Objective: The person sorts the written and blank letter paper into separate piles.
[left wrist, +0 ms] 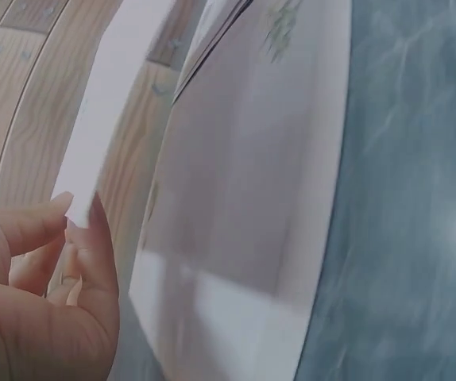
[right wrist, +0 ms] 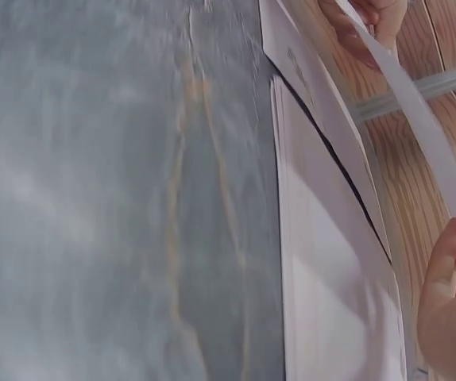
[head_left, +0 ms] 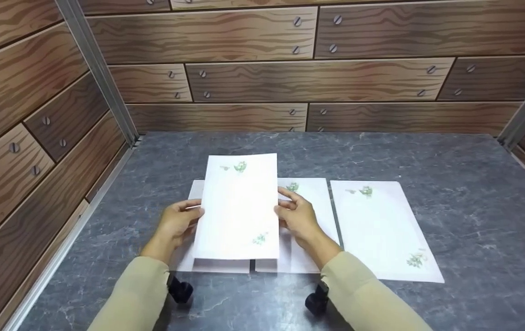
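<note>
A white sheet of paper (head_left: 237,207) with small green leafy prints at its top and lower right is held up above the table. My left hand (head_left: 177,225) pinches its left edge between thumb and fingers, as the left wrist view also shows with the sheet (left wrist: 109,103) seen nearly edge-on. On the opposite edge, my right hand (head_left: 300,218) pinches the paper at about the same height. Beneath it lie a left sheet (head_left: 219,266), mostly covered in the head view, and a middle stack of sheets (head_left: 311,220), its layered edge visible in the right wrist view.
To the right lies another printed white sheet (head_left: 382,230), a narrow gap from the middle stack. The dark marbled tabletop (head_left: 483,207) extends around the papers. Wood-patterned walls (head_left: 244,80) with grey metal corner posts (head_left: 101,69) enclose the back and sides.
</note>
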Demonstrator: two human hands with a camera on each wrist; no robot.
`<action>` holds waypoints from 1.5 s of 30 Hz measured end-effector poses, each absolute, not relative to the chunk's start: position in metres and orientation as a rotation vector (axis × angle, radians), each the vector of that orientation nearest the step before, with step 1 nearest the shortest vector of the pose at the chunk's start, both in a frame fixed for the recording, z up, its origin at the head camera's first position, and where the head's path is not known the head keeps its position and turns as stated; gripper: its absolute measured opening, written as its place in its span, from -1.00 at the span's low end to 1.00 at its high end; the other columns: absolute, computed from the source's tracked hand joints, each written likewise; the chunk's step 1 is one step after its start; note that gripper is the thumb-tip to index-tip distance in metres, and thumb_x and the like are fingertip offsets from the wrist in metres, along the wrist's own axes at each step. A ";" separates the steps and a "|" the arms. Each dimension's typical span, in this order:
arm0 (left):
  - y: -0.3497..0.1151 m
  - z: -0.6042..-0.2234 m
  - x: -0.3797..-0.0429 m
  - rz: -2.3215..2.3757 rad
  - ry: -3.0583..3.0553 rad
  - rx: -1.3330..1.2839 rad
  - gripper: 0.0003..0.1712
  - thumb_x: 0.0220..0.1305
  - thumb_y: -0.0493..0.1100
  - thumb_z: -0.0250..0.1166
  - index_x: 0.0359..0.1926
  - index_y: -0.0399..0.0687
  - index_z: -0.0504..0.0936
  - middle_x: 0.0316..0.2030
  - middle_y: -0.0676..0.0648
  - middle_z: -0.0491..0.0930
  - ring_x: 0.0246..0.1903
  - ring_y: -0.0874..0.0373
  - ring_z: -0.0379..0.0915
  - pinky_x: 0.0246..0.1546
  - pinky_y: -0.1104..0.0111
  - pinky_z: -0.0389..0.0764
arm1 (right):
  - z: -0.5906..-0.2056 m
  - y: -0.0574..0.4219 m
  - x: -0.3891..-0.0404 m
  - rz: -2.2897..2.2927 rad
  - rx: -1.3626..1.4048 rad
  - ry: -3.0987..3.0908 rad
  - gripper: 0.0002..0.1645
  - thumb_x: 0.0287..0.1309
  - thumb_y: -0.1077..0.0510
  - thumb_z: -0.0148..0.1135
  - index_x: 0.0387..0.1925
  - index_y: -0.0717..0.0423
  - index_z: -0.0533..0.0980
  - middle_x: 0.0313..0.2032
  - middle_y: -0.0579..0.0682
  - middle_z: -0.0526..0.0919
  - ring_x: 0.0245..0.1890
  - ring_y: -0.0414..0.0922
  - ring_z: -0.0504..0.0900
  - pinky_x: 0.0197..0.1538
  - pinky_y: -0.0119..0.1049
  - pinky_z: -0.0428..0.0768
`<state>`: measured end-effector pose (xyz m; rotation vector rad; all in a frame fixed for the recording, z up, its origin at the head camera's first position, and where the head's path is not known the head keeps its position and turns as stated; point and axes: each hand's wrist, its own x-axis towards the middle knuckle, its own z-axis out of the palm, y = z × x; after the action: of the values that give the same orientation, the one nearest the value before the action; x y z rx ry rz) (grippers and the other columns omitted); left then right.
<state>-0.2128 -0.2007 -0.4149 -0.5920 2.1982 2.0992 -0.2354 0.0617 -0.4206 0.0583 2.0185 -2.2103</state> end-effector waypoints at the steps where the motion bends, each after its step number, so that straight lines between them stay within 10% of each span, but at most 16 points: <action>1: -0.197 -0.416 -0.213 2.102 2.205 -0.592 -0.60 0.23 -0.33 0.27 0.11 -0.25 0.56 -0.36 -0.03 0.59 -0.49 0.22 0.49 -0.50 0.44 0.44 | -0.421 0.065 -0.236 -2.210 0.059 2.020 -0.38 0.19 0.46 0.12 0.29 0.13 0.36 -0.07 0.22 0.57 -0.34 -0.05 0.64 -0.33 -0.26 0.65; 45: -0.052 -0.419 -0.219 2.142 2.259 -0.370 -0.66 0.22 -0.39 0.25 0.03 -0.19 0.62 -0.23 -0.11 0.53 -0.43 0.15 0.51 -0.46 0.37 0.60 | -0.413 0.213 -0.231 -2.012 0.078 2.215 -0.31 0.27 0.39 0.08 0.40 0.19 0.16 0.05 0.25 0.47 -0.23 -0.11 0.64 -0.17 -0.28 0.63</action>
<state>-0.2194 -0.0521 -0.4188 -0.3701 2.2590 2.1416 -0.2308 0.2128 -0.4133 0.0778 2.2149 -2.0118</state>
